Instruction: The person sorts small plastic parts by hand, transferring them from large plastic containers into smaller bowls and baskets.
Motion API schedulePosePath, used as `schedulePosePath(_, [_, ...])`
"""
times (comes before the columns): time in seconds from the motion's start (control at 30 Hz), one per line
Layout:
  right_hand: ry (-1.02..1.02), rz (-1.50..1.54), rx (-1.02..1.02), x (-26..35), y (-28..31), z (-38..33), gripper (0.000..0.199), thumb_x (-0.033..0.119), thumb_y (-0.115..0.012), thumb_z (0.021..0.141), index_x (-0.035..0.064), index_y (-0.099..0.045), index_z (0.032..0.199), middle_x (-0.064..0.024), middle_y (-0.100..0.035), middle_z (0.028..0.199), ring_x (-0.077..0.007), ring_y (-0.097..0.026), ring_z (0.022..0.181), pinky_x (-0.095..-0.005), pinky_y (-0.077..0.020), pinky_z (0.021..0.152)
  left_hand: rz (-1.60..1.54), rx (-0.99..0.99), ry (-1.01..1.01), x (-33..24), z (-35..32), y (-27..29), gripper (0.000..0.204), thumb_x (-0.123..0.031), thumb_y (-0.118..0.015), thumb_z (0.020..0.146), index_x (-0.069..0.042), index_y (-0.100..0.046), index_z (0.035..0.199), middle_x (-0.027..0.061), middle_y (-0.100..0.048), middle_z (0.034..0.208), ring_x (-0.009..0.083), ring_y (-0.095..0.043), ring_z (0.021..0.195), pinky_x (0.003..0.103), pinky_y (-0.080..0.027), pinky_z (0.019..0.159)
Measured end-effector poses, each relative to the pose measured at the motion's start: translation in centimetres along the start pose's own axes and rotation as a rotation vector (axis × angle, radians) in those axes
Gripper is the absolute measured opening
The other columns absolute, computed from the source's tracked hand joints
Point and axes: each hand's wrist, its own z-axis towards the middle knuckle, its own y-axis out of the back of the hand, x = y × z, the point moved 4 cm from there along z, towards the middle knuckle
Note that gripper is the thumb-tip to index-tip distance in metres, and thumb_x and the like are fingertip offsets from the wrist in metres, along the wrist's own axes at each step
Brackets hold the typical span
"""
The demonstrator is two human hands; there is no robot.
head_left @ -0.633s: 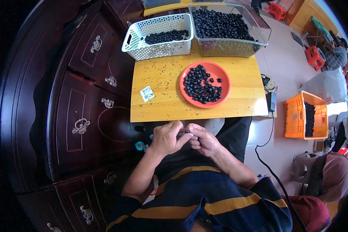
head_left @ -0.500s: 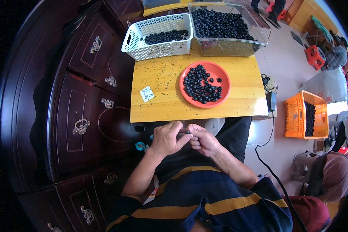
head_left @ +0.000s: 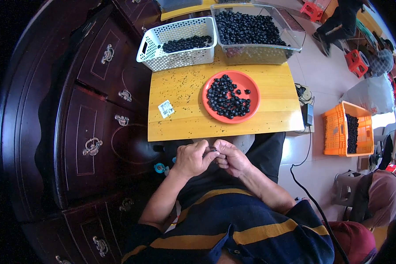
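My left hand (head_left: 192,157) and my right hand (head_left: 231,157) meet just below the near edge of the yellow table (head_left: 185,130). Both are closed, thumbs and fingers pinching around a small dark piece (head_left: 213,149) that is mostly covered by the fingertips. On the table beyond them, a red plate (head_left: 256,94) holds many small round black parts (head_left: 224,94), some with a hole in the middle. The plate's right side shows bare red.
A white perforated basket (head_left: 180,62) and a clear plastic bin (head_left: 259,48), both with black parts, stand at the table's back. A white label (head_left: 166,108) and black crumbs lie on the table. Dark drawers (head_left: 92,145) rise at left; an orange crate (head_left: 335,132) and cable (head_left: 310,198) are at right.
My hands stay together in nearly the same spot, fingers shifting slightly around the small piece. At the upper right, a person's legs have come further into view.
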Motion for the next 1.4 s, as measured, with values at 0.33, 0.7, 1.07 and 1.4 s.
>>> schedulePosePath(0.33, [-0.012, 0.125, 0.004, 0.5, -0.8, -0.1, 0.018, 0.031, -0.057, 0.105, 0.0153, -0.058, 0.097, 0.0095, -0.04, 0.07, -0.0018, -0.032, 0.054, -0.0181, -0.0246, 0.045, -0.073, -0.04, -0.007, -1.0, 1.1, 1.3, 0.033, -0.034, -0.076, 0.088, -0.006, -0.059, 0.083, 0.0112, -0.066, 0.071, 0.0279, -0.068, 0.063, 0.037, -0.051, 0.055])
schedulePosePath(0.7, [-0.1, 0.231, 0.014, 0.3, -0.6, -0.2, 0.021, 0.034, -0.054, 0.106, 0.0143, -0.06, 0.106, 0.0098, -0.04, 0.071, -0.0023, -0.033, 0.056, -0.018, -0.0265, 0.046, -0.213, -0.028, 0.066, -1.3, 2.1, 1.1, 0.024, -0.022, -0.079, 0.084, -0.008, -0.067, 0.099, 0.0089, -0.069, 0.074, 0.0265, -0.07, 0.065, 0.037, -0.053, 0.057])
schedulePosePath(1.07, [-0.123, 0.215, -0.011, -1.6, 1.1, 0.4, 0.045, 0.039, -0.04, 0.11, 0.0032, -0.061, 0.128, -0.0038, -0.066, 0.103, -0.0166, -0.065, 0.093, -0.0311, -0.054, 0.083, 0.012, -0.476, 0.086, 2.0, 14.8, 13.1, 0.033, -0.028, -0.072, 0.092, -0.003, -0.067, 0.112, 0.0101, -0.063, 0.066, 0.0223, -0.064, 0.057, 0.037, -0.05, 0.055])
schedulePosePath(1.4, [-0.089, 0.39, 0.009, -1.2, 1.8, 0.9, 0.051, 0.043, -0.04, 0.108, 0.0011, -0.058, 0.132, -0.0139, -0.066, 0.125, -0.0255, -0.065, 0.115, -0.0393, -0.0538, 0.096, -0.131, 0.149, 0.184, -0.2, 4.9, 1.7, 0.025, -0.023, -0.075, 0.087, -0.007, -0.071, 0.106, 0.0124, -0.071, 0.075, 0.0275, -0.072, 0.069, 0.039, -0.055, 0.064])
